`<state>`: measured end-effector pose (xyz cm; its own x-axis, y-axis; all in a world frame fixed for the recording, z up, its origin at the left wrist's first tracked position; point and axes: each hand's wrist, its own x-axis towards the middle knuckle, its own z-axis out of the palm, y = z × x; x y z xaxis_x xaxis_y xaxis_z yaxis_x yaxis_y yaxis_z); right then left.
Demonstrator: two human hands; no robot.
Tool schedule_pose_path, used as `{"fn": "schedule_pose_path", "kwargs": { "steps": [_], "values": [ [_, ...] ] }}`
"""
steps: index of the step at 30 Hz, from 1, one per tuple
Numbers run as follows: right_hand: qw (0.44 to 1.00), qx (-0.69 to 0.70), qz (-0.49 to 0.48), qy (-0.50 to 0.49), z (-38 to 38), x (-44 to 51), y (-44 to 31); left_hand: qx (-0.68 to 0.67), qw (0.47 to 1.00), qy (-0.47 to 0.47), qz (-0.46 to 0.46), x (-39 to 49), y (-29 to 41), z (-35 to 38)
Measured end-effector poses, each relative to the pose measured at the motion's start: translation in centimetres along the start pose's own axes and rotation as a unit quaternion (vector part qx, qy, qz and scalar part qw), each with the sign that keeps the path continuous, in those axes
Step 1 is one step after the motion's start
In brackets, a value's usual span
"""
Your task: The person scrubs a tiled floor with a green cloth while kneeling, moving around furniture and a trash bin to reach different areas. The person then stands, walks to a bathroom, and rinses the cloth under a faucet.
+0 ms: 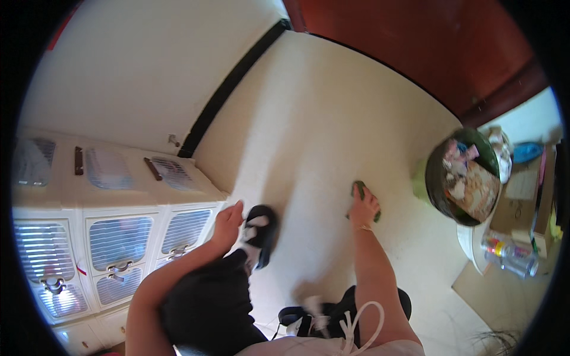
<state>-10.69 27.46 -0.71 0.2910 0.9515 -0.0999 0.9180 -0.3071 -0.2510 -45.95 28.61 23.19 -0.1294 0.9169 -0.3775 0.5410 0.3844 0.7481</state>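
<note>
My right hand (364, 209) presses down on a dark green cloth or scouring pad (359, 184) on the pale floor (329, 133). Its fingers are spread over the green piece, which shows past them on both sides. Above my left knee hangs my left hand (228, 226), loosely curled; its palm side is hidden and nothing shows in it. Just beyond that hand is my left foot in a black-and-white slide sandal (263, 222).
To the left stands a white cabinet (147, 196) with slatted doors. A dark bin (438, 187) holding rubbish stands to the right, near a plastic bottle (512, 258) and a cardboard box (519, 204). Black skirting (231, 89) and a red-brown door (414, 40) bound the floor.
</note>
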Motion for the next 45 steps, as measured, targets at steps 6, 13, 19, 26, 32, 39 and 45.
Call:
{"fn": "schedule_pose_path", "kwargs": {
  "steps": [6,13,19,26,32,39,45],
  "values": [
    [0.972,0.221,-0.009,0.084,-5.4,4.1,-8.3,-0.078,0.979,-0.185,-0.024,7.6,1.7,9.5],
    [0.738,0.633,-0.135,-0.191,-7.6,6.1,-23.6,-0.395,0.909,-0.023,-0.13,15.5,0.5,11.2],
    [0.869,0.4,-0.243,-0.162,-4.5,7.0,-20.7,-0.001,0.973,0.164,-0.16,24.4,-9.4,3.9],
    [0.928,0.34,-0.005,-0.153,-1.8,4.8,-11.5,0.333,0.839,0.376,-0.206,30.4,-16.2,0.9],
    [0.981,0.189,0.011,0.049,-0.9,15.5,-4.9,0.318,0.869,0.371,-0.081,39.4,-14.9,-1.2],
    [0.927,0.231,0.255,-0.147,2.0,27.3,4.4,0.295,0.897,0.321,0.079,51.1,-7.0,3.7],
    [0.958,0.104,0.175,-0.2,2.3,28.0,5.2,0.292,0.931,0.019,0.216,46.0,-2.0,9.3]
  ]
}}
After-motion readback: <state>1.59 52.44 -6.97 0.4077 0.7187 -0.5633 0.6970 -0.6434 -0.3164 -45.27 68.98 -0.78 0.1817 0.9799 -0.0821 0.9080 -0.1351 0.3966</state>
